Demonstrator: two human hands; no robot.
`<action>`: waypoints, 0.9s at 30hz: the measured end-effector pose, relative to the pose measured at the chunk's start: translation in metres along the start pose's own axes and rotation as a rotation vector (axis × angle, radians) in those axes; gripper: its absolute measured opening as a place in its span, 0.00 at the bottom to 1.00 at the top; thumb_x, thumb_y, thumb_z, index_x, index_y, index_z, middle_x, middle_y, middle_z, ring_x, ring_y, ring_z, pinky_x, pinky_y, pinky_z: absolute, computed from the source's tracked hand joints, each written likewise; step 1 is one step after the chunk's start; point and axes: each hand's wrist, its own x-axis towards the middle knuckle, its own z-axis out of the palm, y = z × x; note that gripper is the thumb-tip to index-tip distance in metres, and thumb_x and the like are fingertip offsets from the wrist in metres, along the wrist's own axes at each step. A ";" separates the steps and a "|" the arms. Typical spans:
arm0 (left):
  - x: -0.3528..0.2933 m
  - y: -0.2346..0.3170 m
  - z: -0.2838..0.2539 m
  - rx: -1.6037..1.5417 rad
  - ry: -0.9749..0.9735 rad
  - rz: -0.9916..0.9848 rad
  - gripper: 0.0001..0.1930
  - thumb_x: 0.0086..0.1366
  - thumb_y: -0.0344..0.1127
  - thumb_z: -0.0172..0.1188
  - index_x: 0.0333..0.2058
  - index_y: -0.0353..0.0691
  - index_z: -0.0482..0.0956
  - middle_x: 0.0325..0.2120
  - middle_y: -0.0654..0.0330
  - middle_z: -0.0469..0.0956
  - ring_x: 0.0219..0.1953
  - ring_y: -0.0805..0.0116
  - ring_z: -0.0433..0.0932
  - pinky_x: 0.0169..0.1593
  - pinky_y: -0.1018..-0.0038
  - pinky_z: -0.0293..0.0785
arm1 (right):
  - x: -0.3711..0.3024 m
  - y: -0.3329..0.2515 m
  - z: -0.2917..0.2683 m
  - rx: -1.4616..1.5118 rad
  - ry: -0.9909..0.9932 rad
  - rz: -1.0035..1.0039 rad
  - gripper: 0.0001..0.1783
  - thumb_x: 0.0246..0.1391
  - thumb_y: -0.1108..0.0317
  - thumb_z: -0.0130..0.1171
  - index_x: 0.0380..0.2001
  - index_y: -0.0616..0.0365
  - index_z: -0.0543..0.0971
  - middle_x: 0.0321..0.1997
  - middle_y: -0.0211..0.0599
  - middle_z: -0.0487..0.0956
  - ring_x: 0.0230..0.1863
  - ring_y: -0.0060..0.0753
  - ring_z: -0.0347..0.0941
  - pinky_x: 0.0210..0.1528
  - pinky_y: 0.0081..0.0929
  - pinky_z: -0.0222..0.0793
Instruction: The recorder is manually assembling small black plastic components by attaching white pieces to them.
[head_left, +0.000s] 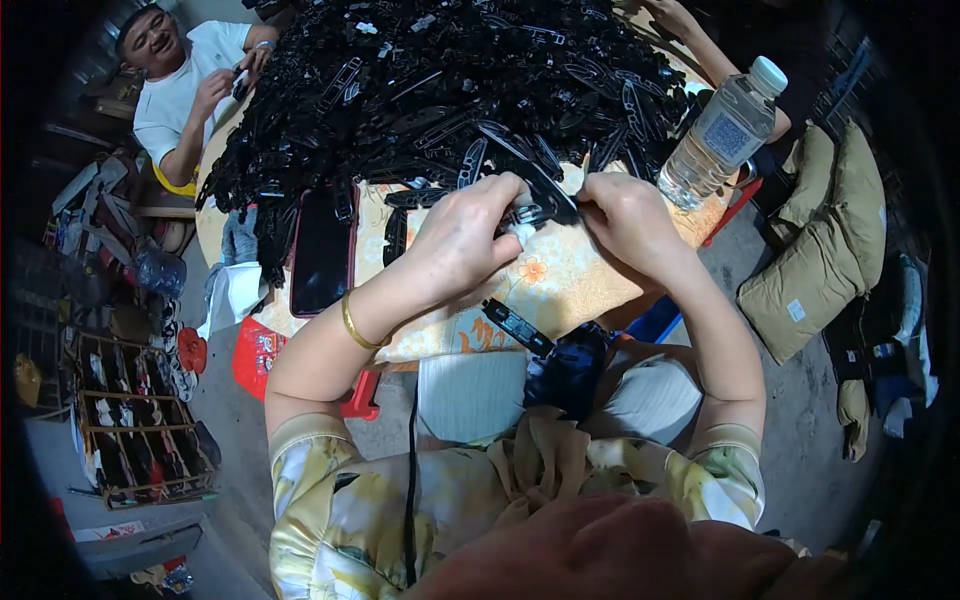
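Nearest us, a black oblong plastic piece w/ pale markings lies by the near edge of the floral-patterned, cream-and-orange worktop. Beyond it, our L hand grasps a small black-and-silver part; our R hand has its fingers pinched at the end of a long glossy black plastic strip, tho' we can't tell if it's gripped. Farther off rises a big heap of black plastic pcs.. Progress, as we judge it: one pc. underway, many likely left; done vs. undone pcs. indistinguishable.
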 end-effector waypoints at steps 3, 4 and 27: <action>0.000 -0.009 0.011 -0.103 0.084 0.146 0.17 0.48 0.30 0.61 0.38 0.34 0.71 0.28 0.55 0.73 0.29 0.60 0.74 0.36 0.69 0.71 | -0.001 0.001 -0.005 -0.071 0.065 0.007 0.07 0.41 0.74 0.62 0.25 0.59 0.74 0.25 0.42 0.75 0.30 0.46 0.74 0.32 0.37 0.70; 0.001 -0.011 0.013 -0.218 0.035 0.075 0.17 0.49 0.29 0.62 0.39 0.35 0.72 0.28 0.59 0.73 0.29 0.67 0.73 0.36 0.73 0.70 | -0.001 0.001 -0.004 -0.129 0.061 0.043 0.07 0.42 0.75 0.62 0.26 0.60 0.75 0.26 0.42 0.76 0.30 0.45 0.75 0.32 0.36 0.70; 0.005 -0.004 0.020 -1.130 0.004 -0.344 0.13 0.57 0.24 0.62 0.41 0.32 0.75 0.30 0.64 0.78 0.30 0.81 0.77 0.35 0.84 0.77 | -0.003 -0.030 -0.007 -0.144 0.299 -0.405 0.15 0.34 0.77 0.64 0.31 0.61 0.77 0.31 0.39 0.78 0.29 0.38 0.75 0.28 0.28 0.72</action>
